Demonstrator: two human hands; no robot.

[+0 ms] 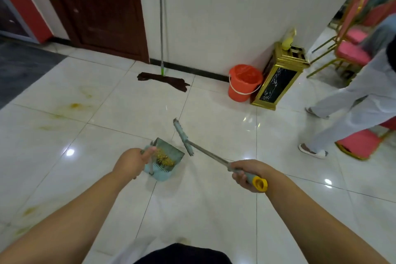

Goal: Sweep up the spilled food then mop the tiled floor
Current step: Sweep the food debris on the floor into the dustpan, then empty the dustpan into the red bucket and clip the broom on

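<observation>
Two hands are working: the left hand (137, 162) is gripping the dustpan (166, 161) holding yellow food (164, 157), the right hand (246, 174) is clutching the broom (205, 150) above the tiled floor (214, 210).

mop (162, 28) handle cut off at top, passer-by (351, 100) cropped at right edge

left hand (137, 159) gripping dustpan (166, 162), right hand (246, 174) gripping broom (192, 146)
</observation>
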